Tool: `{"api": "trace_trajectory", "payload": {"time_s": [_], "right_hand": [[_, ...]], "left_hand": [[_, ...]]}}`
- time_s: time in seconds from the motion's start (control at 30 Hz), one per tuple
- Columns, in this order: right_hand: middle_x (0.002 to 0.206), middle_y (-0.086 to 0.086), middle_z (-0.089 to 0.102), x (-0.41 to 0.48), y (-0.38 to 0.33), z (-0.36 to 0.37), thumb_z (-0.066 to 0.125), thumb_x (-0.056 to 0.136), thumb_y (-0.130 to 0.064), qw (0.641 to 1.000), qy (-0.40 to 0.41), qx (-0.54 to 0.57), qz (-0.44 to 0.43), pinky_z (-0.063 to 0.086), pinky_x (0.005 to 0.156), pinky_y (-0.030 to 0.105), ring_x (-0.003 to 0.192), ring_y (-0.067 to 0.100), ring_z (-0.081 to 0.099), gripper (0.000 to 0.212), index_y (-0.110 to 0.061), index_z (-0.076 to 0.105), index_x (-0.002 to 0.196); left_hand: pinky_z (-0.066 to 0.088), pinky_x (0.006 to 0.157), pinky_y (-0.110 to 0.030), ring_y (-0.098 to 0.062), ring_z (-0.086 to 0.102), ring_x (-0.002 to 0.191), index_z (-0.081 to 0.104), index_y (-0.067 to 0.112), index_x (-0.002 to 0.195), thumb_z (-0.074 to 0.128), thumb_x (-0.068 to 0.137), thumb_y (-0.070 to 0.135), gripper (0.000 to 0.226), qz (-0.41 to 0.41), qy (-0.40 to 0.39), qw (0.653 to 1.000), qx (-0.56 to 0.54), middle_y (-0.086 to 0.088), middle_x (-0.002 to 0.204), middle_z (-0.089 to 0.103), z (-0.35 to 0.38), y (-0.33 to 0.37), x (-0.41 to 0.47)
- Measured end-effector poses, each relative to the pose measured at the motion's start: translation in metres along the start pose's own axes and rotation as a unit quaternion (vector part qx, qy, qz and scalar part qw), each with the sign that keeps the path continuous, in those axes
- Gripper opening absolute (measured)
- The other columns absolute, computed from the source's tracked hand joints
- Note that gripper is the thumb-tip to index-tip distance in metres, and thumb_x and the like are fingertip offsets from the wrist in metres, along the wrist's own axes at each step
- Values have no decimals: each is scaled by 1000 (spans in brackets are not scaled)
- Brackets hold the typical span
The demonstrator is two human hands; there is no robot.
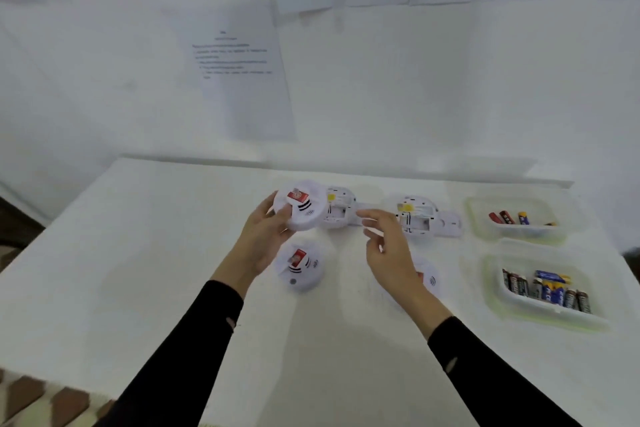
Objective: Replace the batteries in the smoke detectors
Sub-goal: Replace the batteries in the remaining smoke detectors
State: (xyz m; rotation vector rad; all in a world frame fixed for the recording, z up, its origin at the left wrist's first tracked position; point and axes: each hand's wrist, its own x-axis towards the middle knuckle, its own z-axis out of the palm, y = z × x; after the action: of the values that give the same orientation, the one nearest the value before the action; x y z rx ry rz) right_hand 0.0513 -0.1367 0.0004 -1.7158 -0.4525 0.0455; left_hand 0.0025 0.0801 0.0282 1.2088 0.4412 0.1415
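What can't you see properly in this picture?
- Head view: the smoke detector nearest the right hand is mostly hidden behind that hand.
- The wall papers are too blurred to read.
- The battery labels in the near tray are too small to read.
- The held detector hides its underside and the left hand's fingers.

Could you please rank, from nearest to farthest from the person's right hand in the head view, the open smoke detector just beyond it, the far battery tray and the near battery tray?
From the right hand:
1. Open smoke detector, just beyond the fingertips, slightly right.
2. and 3. Far battery tray and near battery tray, both well off to the right; too close to call.
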Motion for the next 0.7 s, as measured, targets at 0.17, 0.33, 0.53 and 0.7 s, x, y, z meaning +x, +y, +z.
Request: {"api": "trace_trajectory", "payload": {"time_s": [0.17, 0.33, 0.53, 0.7], "right_hand": [[122, 2, 50, 12, 8, 39, 34, 84, 21, 998, 4, -33, 45, 43, 89, 7, 112, 15, 55, 59, -28, 55, 108], [124, 4, 46, 25, 23, 55, 37, 87, 16, 992, 22, -87, 87, 40, 85, 14, 112, 18, 54, 50, -22, 55, 115], [124, 5, 44, 38, 30, 56, 55, 86, 6, 989, 67, -75, 112, 44, 99, 30, 111, 18, 50, 45, -20, 49, 122], [132, -5, 39, 50, 37, 57, 78, 75, -8, 987, 40, -61, 145, 40, 104, 29, 125, 12, 42, 72, -25, 39, 132]], "left_hand": [[58, 83, -40, -31, 58, 125, 34, 15, 151, 56, 96, -4, 62, -8, 29, 1000, -1, -13, 142, 56, -46, 3, 29], [54, 84, -37, -27, 60, 118, 33, 14, 147, 61, 95, 0, 60, -26, 105, 994, -8, -9, 135, 56, -60, -4, 54], [48, 103, -42, -26, 57, 119, 29, 7, 148, 63, 96, 11, 62, -46, 160, 985, 38, -12, 137, 52, -69, -22, 79], [46, 72, -24, -23, 60, 97, 56, 12, 112, 70, 92, 22, 26, 18, 162, 957, 241, 1, 97, 63, -80, -28, 81]]}}
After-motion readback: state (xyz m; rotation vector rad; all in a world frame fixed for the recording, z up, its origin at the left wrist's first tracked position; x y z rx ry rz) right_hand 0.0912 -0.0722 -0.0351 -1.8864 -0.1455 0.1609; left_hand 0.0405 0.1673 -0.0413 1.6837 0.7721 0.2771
